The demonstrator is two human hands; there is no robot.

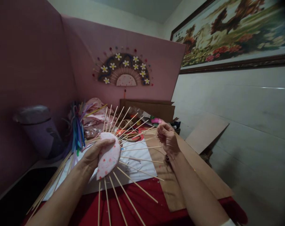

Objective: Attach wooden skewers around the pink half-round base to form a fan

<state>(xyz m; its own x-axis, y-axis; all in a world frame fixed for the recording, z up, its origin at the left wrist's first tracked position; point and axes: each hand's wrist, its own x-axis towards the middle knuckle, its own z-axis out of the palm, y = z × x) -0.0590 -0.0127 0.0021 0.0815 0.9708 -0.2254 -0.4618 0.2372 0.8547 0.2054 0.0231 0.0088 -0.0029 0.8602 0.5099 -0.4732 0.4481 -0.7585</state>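
My left hand grips a half-round piece covered in pink spotted fabric, its thumb lying across the front. Several thin wooden sticks fan out from the curved edge of this piece. On the right, my right hand is closed with fingers pinched together, near the tips of the upper sticks. Whatever it may hold is too small to make out. A finished-looking fan with white flowers and a similar pink half-round base hangs on the pink board beyond.
White paper and a brown cardboard sheet lie on the red cloth. Colourful pipe cleaners and crumpled pink fabric are at the back left, beside a lidded bin. Long sticks lie along the left edge.
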